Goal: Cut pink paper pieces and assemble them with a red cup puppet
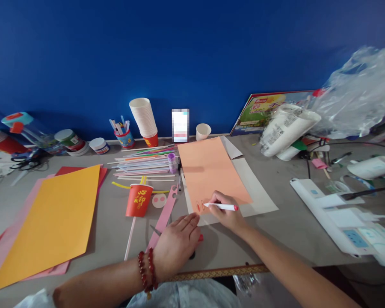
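Note:
My right hand (226, 211) is closed around a white marker (223, 206) with a red end. Its tip touches the peach sheet of paper (213, 171) near the lower left corner, beside small red oval outlines (198, 206). Under that sheet lies a white sheet (256, 184). My left hand (179, 235) rests flat, palm down, its fingertips at the paper's corner. It partly covers scissors (155, 230) and a pink paper strip (163, 218). Something small and red (200, 238) shows beside it; I cannot make out what it is.
Left of my hands are a red paper cup (139, 200), a white disc with two pink spots (159, 200), straws (144, 164), a glue stick (171, 163) and yellow paper (57, 218). Stacked cups (143, 117) stand behind. A power strip (321, 218) lies right.

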`<state>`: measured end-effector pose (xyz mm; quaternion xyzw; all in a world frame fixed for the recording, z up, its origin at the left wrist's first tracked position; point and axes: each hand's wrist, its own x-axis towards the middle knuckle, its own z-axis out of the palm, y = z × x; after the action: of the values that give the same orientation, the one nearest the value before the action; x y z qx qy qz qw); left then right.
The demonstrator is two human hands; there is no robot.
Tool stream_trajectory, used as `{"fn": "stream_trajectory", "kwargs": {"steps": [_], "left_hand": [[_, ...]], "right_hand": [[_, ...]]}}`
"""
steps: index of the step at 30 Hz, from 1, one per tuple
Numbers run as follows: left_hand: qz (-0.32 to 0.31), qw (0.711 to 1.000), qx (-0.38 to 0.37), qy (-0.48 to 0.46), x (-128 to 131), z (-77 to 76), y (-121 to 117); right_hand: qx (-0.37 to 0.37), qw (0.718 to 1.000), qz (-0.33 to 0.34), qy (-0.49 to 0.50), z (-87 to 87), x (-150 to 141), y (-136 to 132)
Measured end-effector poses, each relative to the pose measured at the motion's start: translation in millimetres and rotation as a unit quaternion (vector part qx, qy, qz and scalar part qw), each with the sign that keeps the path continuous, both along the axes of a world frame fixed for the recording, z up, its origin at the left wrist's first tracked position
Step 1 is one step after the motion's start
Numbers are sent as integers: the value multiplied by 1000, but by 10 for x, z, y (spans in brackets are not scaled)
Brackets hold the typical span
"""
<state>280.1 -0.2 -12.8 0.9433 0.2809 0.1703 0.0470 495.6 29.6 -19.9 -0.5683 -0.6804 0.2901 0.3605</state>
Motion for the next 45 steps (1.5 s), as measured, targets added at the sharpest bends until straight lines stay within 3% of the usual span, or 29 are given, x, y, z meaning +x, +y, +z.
{"fn": "stream_trajectory", "kwargs": {"steps": [45], "left_hand": [[2, 1000, -5, 4, -12, -11, -2]], "right_hand": [[-4, 1000, 8, 13, 15, -8, -19]]}}
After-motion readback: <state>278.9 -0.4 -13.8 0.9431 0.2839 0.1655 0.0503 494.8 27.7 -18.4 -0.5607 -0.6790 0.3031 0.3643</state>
